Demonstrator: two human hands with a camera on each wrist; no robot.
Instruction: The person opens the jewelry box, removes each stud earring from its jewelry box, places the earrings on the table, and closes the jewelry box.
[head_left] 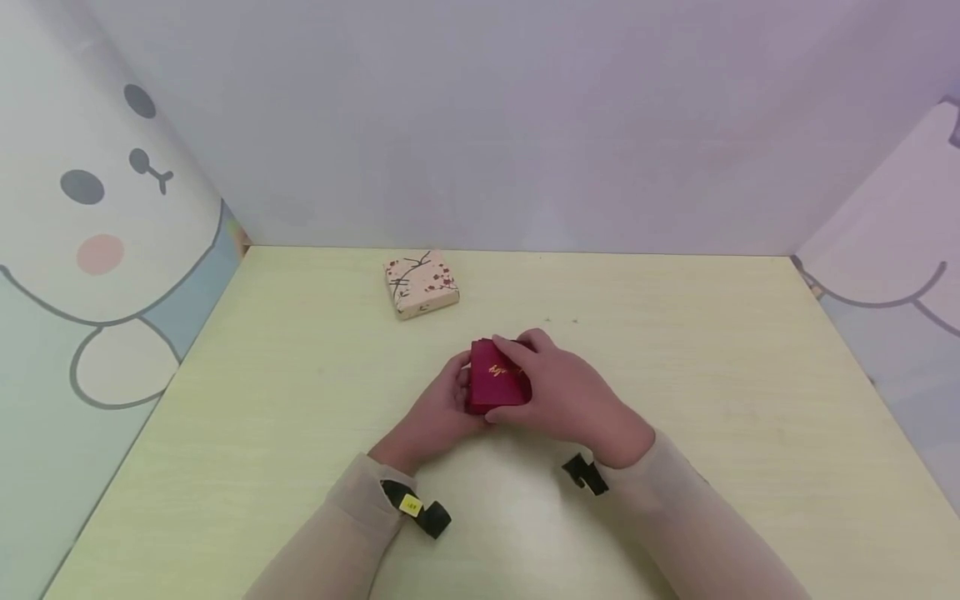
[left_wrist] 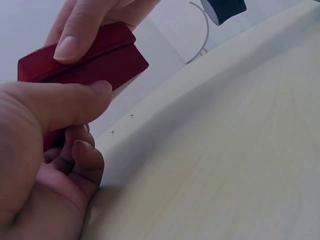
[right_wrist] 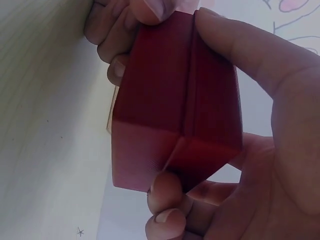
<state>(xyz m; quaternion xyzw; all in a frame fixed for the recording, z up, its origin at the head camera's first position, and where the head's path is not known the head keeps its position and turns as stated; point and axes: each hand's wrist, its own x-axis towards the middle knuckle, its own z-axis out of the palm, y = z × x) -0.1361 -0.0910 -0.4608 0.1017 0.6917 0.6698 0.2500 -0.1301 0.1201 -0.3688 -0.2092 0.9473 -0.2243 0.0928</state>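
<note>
A small dark red lidded box (head_left: 487, 385) with gold lettering on top is held between both hands over the table. My left hand (head_left: 442, 421) grips its lower part from the left, with the thumb along one side in the left wrist view. From above and the right, my right hand (head_left: 566, 387) holds the lid, thumb on one side and fingertips on the other. A seam between lid and base runs along the red box (right_wrist: 155, 85) in the right wrist view. What the box contains is hidden.
Behind the hands, a flat pale box (head_left: 422, 285) printed with branches and red blossoms lies on the light wooden table (head_left: 712, 358). A pale wall stands at the table's back edge, and panels with cartoon figures flank both sides. Black straps (head_left: 587, 475) hang at the wrists.
</note>
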